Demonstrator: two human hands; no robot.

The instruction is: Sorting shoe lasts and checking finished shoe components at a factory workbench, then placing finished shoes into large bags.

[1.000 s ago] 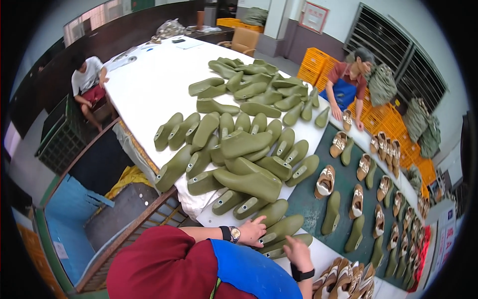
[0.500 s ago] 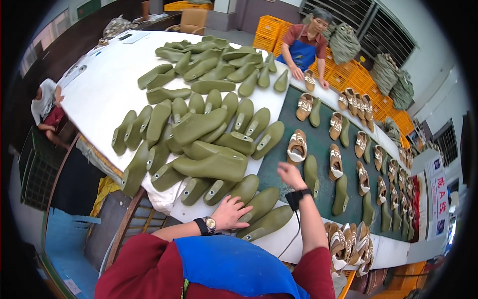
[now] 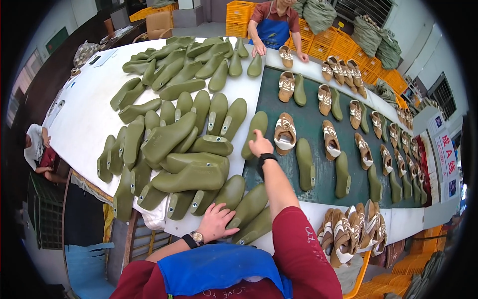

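i have the right hand (image 3: 261, 145) stretched out to a green shoe last (image 3: 255, 124), touching its near part; some fingers are hidden from me, so i cannot tell whether they close around it. that last lies at the left edge of the dark green belt (image 3: 309, 119), where it meets the white table (image 3: 89, 119). just to its right i see a brown-and-white shoe (image 3: 285, 132).

the left hand (image 3: 215, 223) looks open to me, fingers spread and laid against the near lasts (image 3: 251, 203) by the table's front edge. beyond it i make out a heap of lasts (image 3: 191, 177), some stacked on others.

on the belt i count several rows of shoes with lasts beside them, and a cluster of shoes (image 3: 343, 239) stands on the near right side. across from my wearer, a co-worker (image 3: 271, 32) in a blue apron has a hand on either side of a single shoe (image 3: 286, 56). another person (image 3: 40, 152) sits at far left.
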